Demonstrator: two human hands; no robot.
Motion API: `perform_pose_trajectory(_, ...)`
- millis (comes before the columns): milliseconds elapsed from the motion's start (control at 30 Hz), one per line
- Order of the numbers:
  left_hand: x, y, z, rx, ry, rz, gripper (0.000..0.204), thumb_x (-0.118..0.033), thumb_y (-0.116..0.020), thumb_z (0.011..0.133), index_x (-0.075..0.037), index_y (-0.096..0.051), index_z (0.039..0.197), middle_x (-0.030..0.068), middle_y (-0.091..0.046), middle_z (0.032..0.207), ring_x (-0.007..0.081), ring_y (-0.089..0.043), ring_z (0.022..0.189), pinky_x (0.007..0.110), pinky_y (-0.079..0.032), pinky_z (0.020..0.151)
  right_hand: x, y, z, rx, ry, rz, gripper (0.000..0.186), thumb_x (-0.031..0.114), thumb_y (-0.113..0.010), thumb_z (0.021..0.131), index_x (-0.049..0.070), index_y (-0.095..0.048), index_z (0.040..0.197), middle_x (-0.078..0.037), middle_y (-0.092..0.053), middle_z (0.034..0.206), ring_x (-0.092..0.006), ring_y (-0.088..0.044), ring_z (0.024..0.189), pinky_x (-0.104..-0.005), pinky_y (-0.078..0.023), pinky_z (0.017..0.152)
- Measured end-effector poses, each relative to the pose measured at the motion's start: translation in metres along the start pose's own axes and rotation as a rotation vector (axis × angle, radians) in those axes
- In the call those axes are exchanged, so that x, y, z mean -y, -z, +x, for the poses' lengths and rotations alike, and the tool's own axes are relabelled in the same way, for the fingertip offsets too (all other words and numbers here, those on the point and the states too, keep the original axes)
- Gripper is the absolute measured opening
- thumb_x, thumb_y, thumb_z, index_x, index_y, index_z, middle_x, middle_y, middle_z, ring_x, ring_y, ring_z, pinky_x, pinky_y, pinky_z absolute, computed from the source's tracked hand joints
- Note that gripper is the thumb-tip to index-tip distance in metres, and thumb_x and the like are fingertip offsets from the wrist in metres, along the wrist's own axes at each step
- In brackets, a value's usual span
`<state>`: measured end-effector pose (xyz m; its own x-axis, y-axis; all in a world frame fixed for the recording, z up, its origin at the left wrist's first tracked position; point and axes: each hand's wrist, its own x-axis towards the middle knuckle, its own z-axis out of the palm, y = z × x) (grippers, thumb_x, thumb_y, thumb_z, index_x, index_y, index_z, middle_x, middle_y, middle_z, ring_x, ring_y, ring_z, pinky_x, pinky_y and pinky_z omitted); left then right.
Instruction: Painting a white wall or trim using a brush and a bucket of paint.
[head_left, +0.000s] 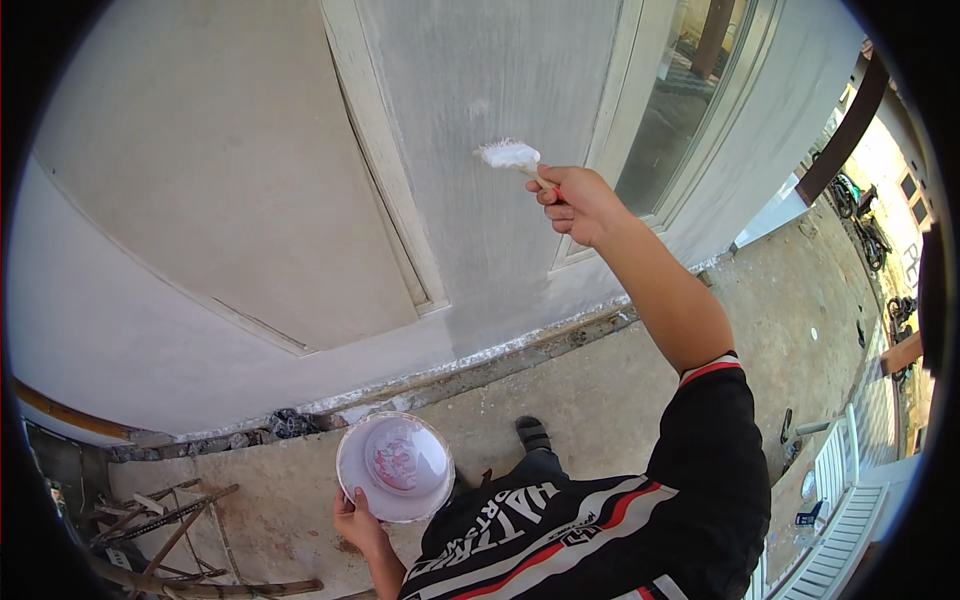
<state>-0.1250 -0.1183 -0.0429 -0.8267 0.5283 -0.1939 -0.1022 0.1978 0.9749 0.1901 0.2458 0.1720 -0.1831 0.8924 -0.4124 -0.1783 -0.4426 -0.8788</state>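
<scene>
1. Right hand (580,205): fingers were curled around the handle of a paintbrush (512,155), whose whitened bristles pointed left.
2. Left hand (358,524): fingers gripped a white bucket (436,486) low down, near its edge.
3. Right arm (668,288): reached forward toward the grey wall (500,235).

White bristles (512,154), whitish bucket (430,488), streaked grey wall (485,235)

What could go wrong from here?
The white-coated brush in the right hand could drip on the concrete ground. A stroke drifting right might smear the window frame beside the grey wall strip. The bucket could tip: only the left hand visibly steadies it, at its edge.
</scene>
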Motion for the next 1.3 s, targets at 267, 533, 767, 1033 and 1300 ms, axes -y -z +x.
perform_pose_trajectory(267, 0.008, -0.004, -0.005, 0.004, -0.024, -0.044, 0.035, 0.007, -0.053, 0.082, 0.011, -0.049, 0.117, 0.0182, -0.061, 0.104, 0.0194, -0.060, 0.088, 0.027, -0.046, 0.078, 0.127, -0.046, -0.070, 0.134, 0.732, -0.077, 0.028, 0.026, -0.045, 0.093, 0.001, -0.054, 0.096, 0.005, -0.040, 0.056, -0.0038, -0.024, 0.042, -0.0191, -0.021, 0.041)
perform_pose_trajectory(533, 0.011, 0.000, -0.008, -0.043, -0.029, -0.022, 0.035, 0.008, -0.054, 0.081, 0.011, -0.050, 0.116, 0.0176, -0.061, 0.102, 0.0190, -0.060, 0.087, 0.027, -0.046, 0.077, 0.067, -0.047, 0.016, 0.105, 0.664, 0.065, 0.030, 0.030, -0.044, 0.093, 0.002, -0.054, 0.092, 0.001, -0.041, 0.058, -0.0063, -0.029, 0.043, -0.0203, -0.024, 0.042)
perform_pose_trajectory(767, -0.006, 0.003, -0.012, -0.077, -0.010, 0.066, 0.030, 0.007, -0.055, 0.080, 0.011, -0.053, 0.110, 0.0155, -0.063, 0.097, 0.0175, -0.060, 0.083, 0.027, -0.045, 0.076, -0.146, 0.009, 0.112, 0.046, 0.441, 0.123, 0.032, 0.034, -0.047, 0.093, 0.003, -0.055, 0.088, 0.000, -0.041, 0.057, -0.0057, -0.034, 0.045, -0.0204, -0.026, 0.041)
perform_pose_trajectory(1033, -0.011, 0.011, -0.009, -0.092, -0.019, 0.085, 0.029, 0.006, -0.054, 0.080, 0.011, -0.053, 0.109, 0.0161, -0.063, 0.096, 0.0185, -0.061, 0.083, 0.028, -0.046, 0.075, -0.371, 0.054, 0.152, -0.088, 0.010, 0.222, 0.030, 0.032, -0.048, 0.092, 0.004, -0.056, 0.085, 0.002, -0.041, 0.055, -0.0050, -0.032, 0.041, -0.0214, -0.023, 0.036)
perform_pose_trajectory(1300, 0.001, 0.024, -0.003, -0.060, -0.033, 0.098, 0.031, 0.005, -0.054, 0.081, 0.010, -0.052, 0.112, 0.0166, -0.063, 0.097, 0.0186, -0.061, 0.082, 0.028, -0.046, 0.074, -0.357, 0.052, 0.167, -0.128, -0.157, 0.097, 0.030, 0.030, -0.047, 0.091, 0.003, -0.053, 0.082, 0.001, -0.042, 0.054, -0.0074, -0.031, 0.038, -0.0239, -0.022, 0.034)
